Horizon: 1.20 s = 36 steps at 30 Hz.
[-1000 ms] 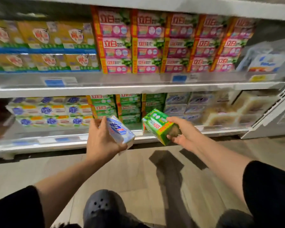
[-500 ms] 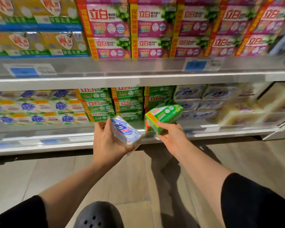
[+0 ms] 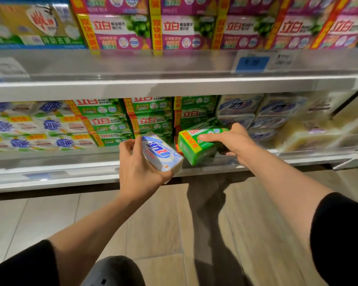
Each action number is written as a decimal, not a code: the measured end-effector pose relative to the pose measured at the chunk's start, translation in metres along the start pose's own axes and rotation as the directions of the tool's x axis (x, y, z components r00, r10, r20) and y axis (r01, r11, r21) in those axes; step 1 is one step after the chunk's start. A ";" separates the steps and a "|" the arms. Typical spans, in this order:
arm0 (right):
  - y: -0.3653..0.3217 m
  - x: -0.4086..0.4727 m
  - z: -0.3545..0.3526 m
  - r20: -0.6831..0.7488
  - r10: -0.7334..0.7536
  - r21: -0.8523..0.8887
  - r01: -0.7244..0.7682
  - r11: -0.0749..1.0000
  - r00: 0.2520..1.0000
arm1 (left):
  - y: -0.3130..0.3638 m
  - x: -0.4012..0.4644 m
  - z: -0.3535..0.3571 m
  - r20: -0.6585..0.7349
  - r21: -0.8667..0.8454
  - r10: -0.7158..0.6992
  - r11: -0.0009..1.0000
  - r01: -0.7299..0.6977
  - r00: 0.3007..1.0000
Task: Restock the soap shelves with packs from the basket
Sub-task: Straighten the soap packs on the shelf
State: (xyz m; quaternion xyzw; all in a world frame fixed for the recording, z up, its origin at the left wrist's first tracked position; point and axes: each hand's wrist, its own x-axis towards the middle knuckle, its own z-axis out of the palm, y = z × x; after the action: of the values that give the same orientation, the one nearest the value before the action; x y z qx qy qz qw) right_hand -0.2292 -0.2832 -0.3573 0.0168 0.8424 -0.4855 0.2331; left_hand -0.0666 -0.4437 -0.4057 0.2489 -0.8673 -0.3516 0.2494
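Your right hand (image 3: 234, 139) grips green soap pack (image 3: 196, 144), fingers (image 3: 210, 138) stretched along top, thumb underneath; pack tilted, at front lip of lower shelf (image 3: 70, 172), just ahead of green stacks (image 3: 151, 118). Your left hand (image 3: 139, 170) clasps white-blue soap pack (image 3: 160, 154), held upright-tilted just beside green one, in front of shelf edge. Purple packs (image 3: 186, 32) fill upper shelf (image 3: 174, 85).

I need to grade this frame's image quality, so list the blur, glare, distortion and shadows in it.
Head view: motion blur smears the pale soap bars at far right and the price label; the pink packs read sharper. Glare streaks the shelf edge. Wide-angle bending tilts the shelves outward. The arms cast dark shadows on the floor. The green pack and blue-white pack stay legible.
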 end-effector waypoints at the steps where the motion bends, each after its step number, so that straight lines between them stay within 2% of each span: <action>1: -0.002 0.000 -0.003 0.028 0.014 -0.013 -0.014 1.000 1.000 | 0.001 0.002 0.001 0.006 -0.005 -0.004 1.000 0.004 1.000; 3: -0.007 -0.002 -0.012 0.081 0.044 -0.006 -0.043 0.999 0.996 | 0.001 0.004 0.001 0.015 -0.009 -0.025 1.000 0.026 1.000; 7: -0.005 0.004 -0.022 0.082 0.021 0.222 -0.039 0.974 0.996 | 0.000 0.003 0.000 -0.022 -0.046 -0.070 0.997 0.069 0.997; 10: -0.001 0.003 -0.013 0.099 -0.060 0.492 0.004 0.871 0.993 | -0.003 0.003 -0.002 -0.064 -0.048 -0.112 0.993 0.110 0.992; 12: 0.010 0.004 -0.005 0.127 -0.114 0.582 0.019 0.813 0.985 | -0.006 0.003 -0.002 -0.070 -0.047 -0.142 0.989 0.139 0.987; 14: 0.025 0.003 0.002 0.125 -0.137 0.521 0.052 0.852 0.983 | -0.006 0.003 -0.002 -0.067 -0.053 -0.154 0.987 0.150 0.986; 17: 0.041 0.011 0.002 0.070 -0.206 0.263 0.181 0.948 0.976 | -0.006 0.001 -0.001 -0.069 -0.057 -0.162 0.986 0.158 0.984; 23: 0.032 0.018 0.008 0.053 -0.319 0.089 0.314 0.945 0.946 | 0.002 -0.006 -0.001 -0.073 -0.104 -0.157 0.983 0.149 0.985; 28: 0.034 0.008 0.015 -0.077 -0.314 -0.049 0.311 0.949 0.946 | 0.011 -0.018 -0.003 -0.060 -0.141 -0.155 0.979 0.145 0.986; 31: 0.033 -0.015 0.012 -0.234 -0.415 -0.041 0.417 0.908 0.879 | 0.019 -0.026 -0.004 -0.072 -0.147 -0.145 0.980 0.133 0.987; 34: 0.037 -0.045 0.007 -0.428 -0.461 -0.210 0.411 0.887 0.777 | 0.033 -0.035 -0.006 -0.085 -0.164 -0.131 0.980 0.116 0.988; 35: 0.037 -0.054 0.004 -0.415 -0.418 -0.192 0.372 0.908 0.808 | 0.039 -0.038 -0.007 -0.087 -0.175 -0.124 0.979 0.107 0.988; 36: 0.037 -0.063 0.005 -0.308 -0.320 -0.081 0.310 0.947 0.896 | 0.045 -0.041 -0.008 -0.088 -0.188 -0.118 0.977 0.100 0.989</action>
State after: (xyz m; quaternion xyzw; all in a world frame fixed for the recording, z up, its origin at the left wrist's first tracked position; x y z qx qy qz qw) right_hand -0.1621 -0.2554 -0.3635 -0.0454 0.8675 -0.4951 0.0132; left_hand -0.0428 -0.3945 -0.3782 0.2893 -0.8030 -0.4301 0.2942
